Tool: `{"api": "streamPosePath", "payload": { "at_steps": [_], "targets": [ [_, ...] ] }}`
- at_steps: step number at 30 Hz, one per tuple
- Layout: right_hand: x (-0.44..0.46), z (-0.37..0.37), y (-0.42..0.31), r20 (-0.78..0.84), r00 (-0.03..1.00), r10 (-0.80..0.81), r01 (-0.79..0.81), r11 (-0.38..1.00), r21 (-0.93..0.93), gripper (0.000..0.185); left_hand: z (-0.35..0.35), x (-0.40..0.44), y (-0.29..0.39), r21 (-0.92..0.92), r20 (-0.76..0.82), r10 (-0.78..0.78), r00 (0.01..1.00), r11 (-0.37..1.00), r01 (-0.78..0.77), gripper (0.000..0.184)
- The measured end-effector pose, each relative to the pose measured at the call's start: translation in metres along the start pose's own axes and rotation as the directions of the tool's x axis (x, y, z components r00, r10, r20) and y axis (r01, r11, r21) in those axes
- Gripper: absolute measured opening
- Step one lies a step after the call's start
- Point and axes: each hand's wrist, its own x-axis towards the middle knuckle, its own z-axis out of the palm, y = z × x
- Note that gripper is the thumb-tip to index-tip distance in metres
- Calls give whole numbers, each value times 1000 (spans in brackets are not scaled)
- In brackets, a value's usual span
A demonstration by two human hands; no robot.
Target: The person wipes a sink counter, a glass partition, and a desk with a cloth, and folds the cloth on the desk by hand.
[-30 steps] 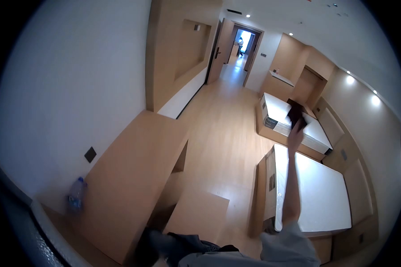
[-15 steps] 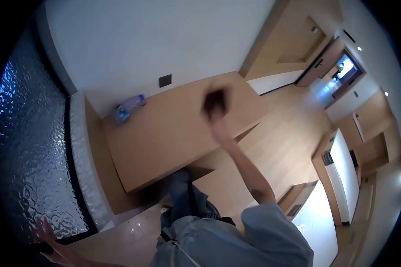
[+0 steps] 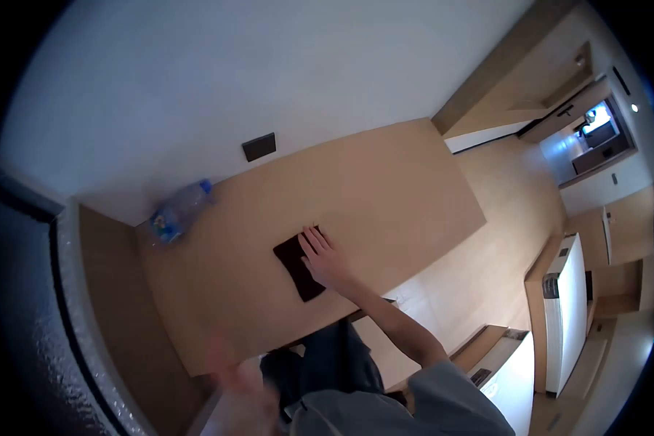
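A dark, folded cloth (image 3: pixel 298 270) lies flat on the wooden desktop (image 3: pixel 385 182). My right hand (image 3: pixel 327 263) rests palm down over the cloth's right side, its fingers stretched out toward the wall. Part of the cloth is hidden under that hand. Near the desk's front left corner, my left hand (image 3: pixel 229 367) is smeared by motion, and its fingers cannot be made out. No object shows in it.
A clear plastic bottle with a blue cap (image 3: pixel 182 212) lies on its side by the wall. Above the desk is a dark wall socket (image 3: pixel 259 147). Textured glass (image 3: pixel 33 291) stands at the left; white-topped furniture (image 3: pixel 509 378) is at the right.
My right hand came down with the cloth from above the desk and now lies flat on it. My left hand moved from the glass toward the desk corner. The view shifted.
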Motion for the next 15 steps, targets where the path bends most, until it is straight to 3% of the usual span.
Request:
{"api": "streamPosePath", "payload": {
  "at_steps": [3, 5, 6, 7, 8, 9, 10, 12, 15],
  "targets": [
    [2, 32, 18, 63, 998, -8, 2, 995, 102, 56, 100, 85, 17, 305, 45, 91, 995, 947, -100, 56],
    [1, 55, 42, 89, 994, -60, 42, 980, 193, 66, 171, 133, 13, 289, 47, 170, 984, 941, -176, 53],
    [6, 46, 39, 25, 997, -76, 69, 975, 209, 67, 193, 134, -12, 325, 126, 215, 968, 913, -245, 58],
    [15, 18, 32, 199, 977, -71, 13, 960, 279, 66, 209, 129, -29, 349, 198, 270, 942, 879, -325, 65],
    [24, 2, 34, 350, 935, -65, -59, 941, 332, 65, 189, 134, -6, 111, 270, 137, 953, 979, -172, 67],
    [14, 21, 42, 203, 975, -88, 28, 959, 282, 65, 166, 141, 11, -113, 385, 49, 922, 994, -5, 69],
    [1, 35, 40, 56, 991, -123, 107, 969, 221, 64, 184, 132, -14, 318, 295, 228, 928, 893, -320, 66],
    [-14, 52, 40, 80, 994, -72, 56, 981, 187, 63, 216, 135, -49, 349, 130, 330, 935, 867, -355, 70],
    [-28, 59, 40, -23, 985, -172, 173, 983, 56, 59, 210, 113, -32, 596, 59, 384, 922, 727, -340, 62]
  ]
}}
